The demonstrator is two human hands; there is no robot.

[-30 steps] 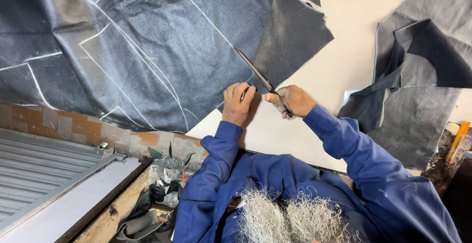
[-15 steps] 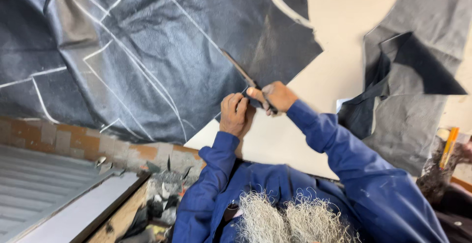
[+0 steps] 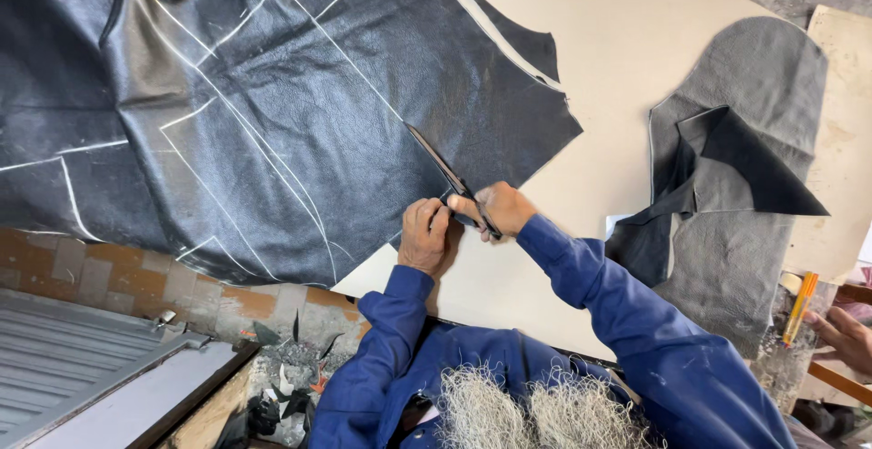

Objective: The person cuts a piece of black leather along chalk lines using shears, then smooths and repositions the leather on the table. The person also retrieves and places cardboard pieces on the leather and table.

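A large black leather sheet (image 3: pixel 272 113) marked with white chalk lines lies over the left of a beige table (image 3: pixel 618 68). My right hand (image 3: pixel 495 211) grips dark scissors (image 3: pixel 445 175), whose blades point up-left into the sheet's lower right edge, along a chalk line. My left hand (image 3: pixel 423 236) sits just beside it, pinching the leather's edge below the blades. Both arms wear blue sleeves.
Grey and black leather pieces (image 3: pixel 745 186) lie folded on the table's right side. Another person's hand (image 3: pixel 840 335) is at the right edge near orange pencils (image 3: pixel 799 308). Below the table's left are a brick floor (image 3: pixel 136 276), leather scraps (image 3: pixel 291 385) and a corrugated metal sheet (image 3: pixel 64 367).
The scissors have gone further into the leather along the chalk line, with my left hand following. The view has shifted, so more of the table's right side shows.
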